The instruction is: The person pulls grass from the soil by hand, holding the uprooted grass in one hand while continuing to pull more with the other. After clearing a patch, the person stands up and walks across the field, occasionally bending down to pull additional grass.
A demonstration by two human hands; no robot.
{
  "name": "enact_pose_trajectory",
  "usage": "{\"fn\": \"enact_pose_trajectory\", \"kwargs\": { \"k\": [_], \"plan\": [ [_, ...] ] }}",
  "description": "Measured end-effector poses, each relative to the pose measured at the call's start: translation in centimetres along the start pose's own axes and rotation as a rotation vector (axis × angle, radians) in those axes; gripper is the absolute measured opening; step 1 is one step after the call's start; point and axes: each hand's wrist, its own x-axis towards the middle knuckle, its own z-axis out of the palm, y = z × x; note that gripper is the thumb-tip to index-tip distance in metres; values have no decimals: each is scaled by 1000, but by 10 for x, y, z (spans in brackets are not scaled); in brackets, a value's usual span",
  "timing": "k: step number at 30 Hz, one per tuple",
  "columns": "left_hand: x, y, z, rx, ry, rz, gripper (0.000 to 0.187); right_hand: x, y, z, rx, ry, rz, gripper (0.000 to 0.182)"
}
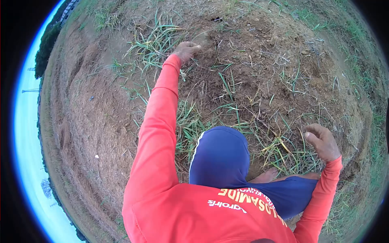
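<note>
My left hand (187, 52) is reached forward over the soil, closed, beside a clump of long green grass (156, 42). Whatever its fingers hold, if anything, is hidden; a faint curved streak shows just beyond them. My right hand (323, 142) is off to the right, above the ground, its fingers loosely curled and the thumb slightly apart. I see nothing held in it. Green and yellowing grass (283, 152) lies just left of that hand.
Dark, loosened soil (206, 87) with scattered grass blades and dry stems lies ahead. My bent knee (221, 152) in blue cloth is close in front, with more grass (188, 125) beside it. A bare foot (265, 176) shows near the ground. Green growth (356, 44) borders the right side.
</note>
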Motion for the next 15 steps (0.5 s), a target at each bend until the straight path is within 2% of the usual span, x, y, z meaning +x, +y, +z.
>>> {"fn": "enact_pose_trajectory", "kwargs": {
  "k": [2,7,9,11,12,14,15],
  "plan": [
    [-16,29,-1,-476,-81,19,14,3,0,-6,29,24,-22,35],
    [-60,49,2,-500,-96,26,17,-7,1,-7,103,5,1,32],
    [-76,44,-13,-307,-121,59,20,-9,-2,-9,115,17,2,31],
    [-116,27,-24,-55,-62,19,25,-11,-5,-2,111,-11,4,30],
    [-132,10,-40,67,-95,-3,25,-11,1,2,111,-38,17,30],
    [-162,-46,-64,217,42,-60,43,-9,15,7,134,-64,14,31],
    [-182,-71,-70,408,65,-182,55,-9,12,10,70,-66,19,33]
  ]
}}
